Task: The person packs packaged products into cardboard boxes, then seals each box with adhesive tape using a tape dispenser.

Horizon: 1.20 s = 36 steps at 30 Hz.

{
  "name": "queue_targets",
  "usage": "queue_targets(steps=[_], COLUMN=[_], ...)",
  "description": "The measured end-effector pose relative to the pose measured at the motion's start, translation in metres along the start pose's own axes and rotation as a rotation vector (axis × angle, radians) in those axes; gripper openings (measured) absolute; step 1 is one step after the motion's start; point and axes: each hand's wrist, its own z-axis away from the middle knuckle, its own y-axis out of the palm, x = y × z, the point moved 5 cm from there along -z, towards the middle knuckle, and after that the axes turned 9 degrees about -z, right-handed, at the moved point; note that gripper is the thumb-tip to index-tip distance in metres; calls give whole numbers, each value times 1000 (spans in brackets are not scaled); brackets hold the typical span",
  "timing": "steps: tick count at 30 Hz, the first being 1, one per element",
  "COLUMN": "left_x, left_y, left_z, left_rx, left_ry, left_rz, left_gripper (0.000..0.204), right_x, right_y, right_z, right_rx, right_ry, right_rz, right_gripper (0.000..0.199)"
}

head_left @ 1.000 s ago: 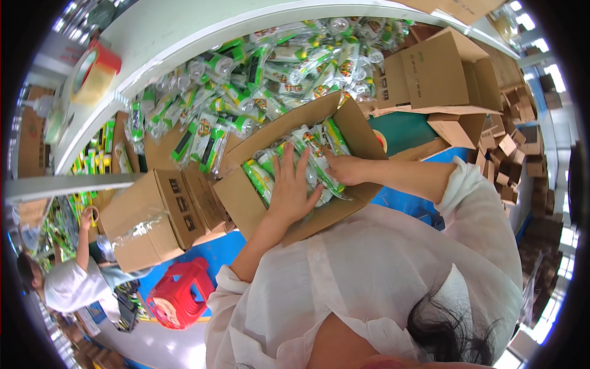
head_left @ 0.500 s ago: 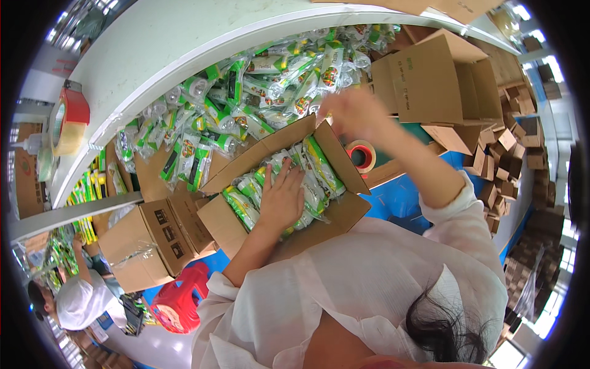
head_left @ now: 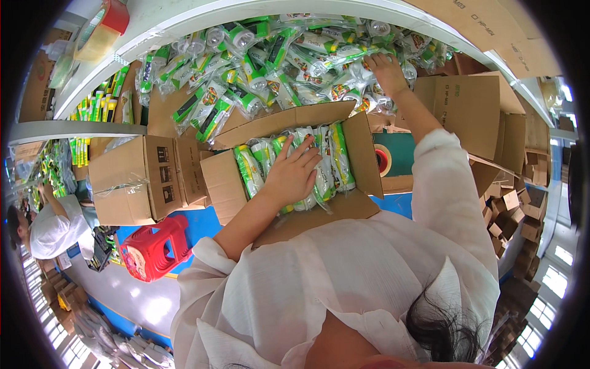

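An open cardboard box (head_left: 224, 187) stands in front of my body with its flaps spread. Inside lies a row of green-and-white bagged flashlights (head_left: 340, 158), wrapped in clear plastic. My left hand (head_left: 290, 174) rests on top of this row, palm down with fingers apart. Beyond the box spreads a big loose pile of the same bagged flashlights (head_left: 270, 64). My right hand (head_left: 388, 74) is stretched out to the pile's right part, its fingers extended and touching the bags; no flashlight is visibly gripped in it.
Another carton (head_left: 123, 178) stands left of the box, above a red plastic stool (head_left: 157, 249). An open carton (head_left: 461, 114) sits at the right, near a tape roll (head_left: 382, 161). A tape dispenser (head_left: 114, 18) is on the upper shelf. A co-worker (head_left: 58, 227) is at far left.
My right hand has moved from above the box's far right corner out to the pile. My left hand stays on the packed flashlights. The whole view has turned somewhat.
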Motion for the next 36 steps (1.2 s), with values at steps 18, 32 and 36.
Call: queue_targets(steps=[18,32,36], left_x=[0,1,3], left_y=[3,3,7], left_z=[2,6,6], left_rx=[-110,-229,-220], left_ry=[55,52,23], left_rz=[-37,-22,60], left_gripper=[29,42,43], right_x=[139,188,194], right_y=[-295,-137,-127], right_z=[65,55,51], right_rx=[-87,495,526], right_ry=[-117,450,444], right_rz=[-989,-783,-779], right_gripper=[55,51,50])
